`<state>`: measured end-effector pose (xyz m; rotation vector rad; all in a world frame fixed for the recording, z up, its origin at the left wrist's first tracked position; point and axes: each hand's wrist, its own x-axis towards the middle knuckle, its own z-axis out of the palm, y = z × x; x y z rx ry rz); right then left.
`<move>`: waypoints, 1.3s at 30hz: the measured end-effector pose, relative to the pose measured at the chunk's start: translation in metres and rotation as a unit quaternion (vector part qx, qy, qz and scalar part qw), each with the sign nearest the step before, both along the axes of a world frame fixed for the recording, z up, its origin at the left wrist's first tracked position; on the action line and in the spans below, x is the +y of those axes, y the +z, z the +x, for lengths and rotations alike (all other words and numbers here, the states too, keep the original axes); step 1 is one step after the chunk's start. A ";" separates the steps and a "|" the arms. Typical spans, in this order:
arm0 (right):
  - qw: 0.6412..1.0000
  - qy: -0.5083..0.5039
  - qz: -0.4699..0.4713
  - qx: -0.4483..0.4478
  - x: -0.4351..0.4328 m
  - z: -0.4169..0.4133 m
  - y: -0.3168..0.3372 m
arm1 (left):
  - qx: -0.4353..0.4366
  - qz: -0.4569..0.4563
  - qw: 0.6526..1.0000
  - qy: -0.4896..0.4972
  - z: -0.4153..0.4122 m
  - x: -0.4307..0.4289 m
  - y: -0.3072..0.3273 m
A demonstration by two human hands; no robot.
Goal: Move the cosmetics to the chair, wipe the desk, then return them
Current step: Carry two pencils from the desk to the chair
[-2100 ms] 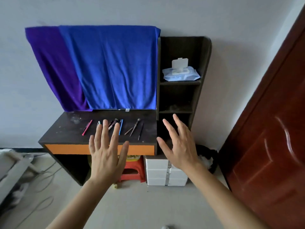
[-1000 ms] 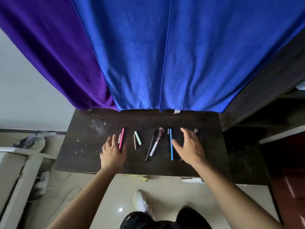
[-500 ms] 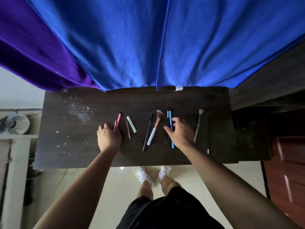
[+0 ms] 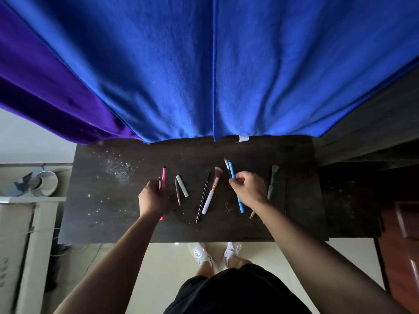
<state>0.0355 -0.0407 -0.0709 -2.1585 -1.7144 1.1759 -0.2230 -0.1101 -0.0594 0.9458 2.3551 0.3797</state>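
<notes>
Left hand closed on pink pencil, right hand pinching blue pencil, four loose cosmetics between them, green brush at right hand's 3 o'clock, dusty tabletop.

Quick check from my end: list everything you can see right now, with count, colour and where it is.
desk: 1, dark brown, centre, dusted with pale specks at its left
pink pencil: 1, pink, desk left, at the left hand
green tube: 1, pale green, right of the pink pencil
brown pencil: 1, brown, beside the green tube
black pencil: 1, black, desk centre
makeup brush: 1, white handle, pinkish bristles, beside the black pencil
blue pencil: 1, blue, in the right hand
green brush: 1, dark green, desk right
towels: 2, blue and purple, hanging behind the desk
shoes: 2, white, on the floor
left hand: 1, closed on the pink pencil
right hand: 1, closed on the blue pencil
</notes>
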 end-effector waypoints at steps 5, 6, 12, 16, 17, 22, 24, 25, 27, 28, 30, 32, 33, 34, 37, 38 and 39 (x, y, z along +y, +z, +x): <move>0.993 -0.020 0.055 0.098 0.015 0.012 0.040 | -0.110 0.112 0.985 0.065 0.005 0.016 0.050; 0.990 -0.023 0.071 0.120 0.018 0.015 0.050 | -0.143 0.136 0.978 0.066 0.009 0.023 0.066; 0.956 -0.095 0.176 0.215 0.021 0.032 0.115 | -0.319 0.246 0.915 -0.004 0.039 0.055 0.153; 0.919 -0.181 0.229 0.265 -0.002 0.042 0.149 | -0.388 0.276 0.877 -0.064 0.065 0.057 0.191; 0.907 -0.209 0.245 0.272 -0.017 0.046 0.159 | -0.414 0.269 0.865 -0.089 0.071 0.053 0.200; 0.840 -0.371 0.299 0.259 -0.113 0.077 0.185 | -0.489 0.213 0.820 -0.210 0.120 0.033 0.214; 0.816 -0.422 0.306 0.250 -0.161 0.089 0.193 | -0.505 0.191 0.801 -0.261 0.149 0.012 0.216; 0.799 -0.450 0.311 0.251 -0.188 0.095 0.197 | -0.513 0.179 0.790 -0.286 0.164 -0.001 0.219; 0.767 -0.497 0.328 0.239 -0.243 0.107 0.206 | -0.526 0.152 0.768 -0.332 0.194 -0.031 0.223; 0.755 -0.516 0.337 0.225 -0.271 0.112 0.211 | -0.533 0.138 0.756 -0.355 0.209 -0.049 0.227; 0.726 -0.557 0.352 0.199 -0.326 0.124 0.222 | -0.536 0.116 0.728 -0.411 0.236 -0.085 0.235; 0.697 -0.594 0.361 0.177 -0.380 0.134 0.231 | -0.530 0.101 0.702 -0.465 0.261 -0.123 0.243; 0.684 -0.608 0.365 0.169 -0.405 0.138 0.235 | -0.527 0.094 0.688 -0.491 0.272 -0.142 0.247; 0.673 -0.621 0.369 0.162 -0.430 0.142 0.237 | -0.525 0.087 0.672 -0.514 0.284 -0.162 0.249; 0.636 -0.651 0.389 0.143 -0.506 0.150 0.240 | -0.519 0.065 0.640 -0.562 0.320 -0.227 0.252; 0.628 -0.659 0.391 0.133 -0.533 0.153 0.239 | -0.514 0.059 0.630 -0.579 0.333 -0.252 0.251; 0.622 -0.668 0.390 0.123 -0.561 0.155 0.238 | -0.506 0.054 0.621 -0.597 0.345 -0.278 0.248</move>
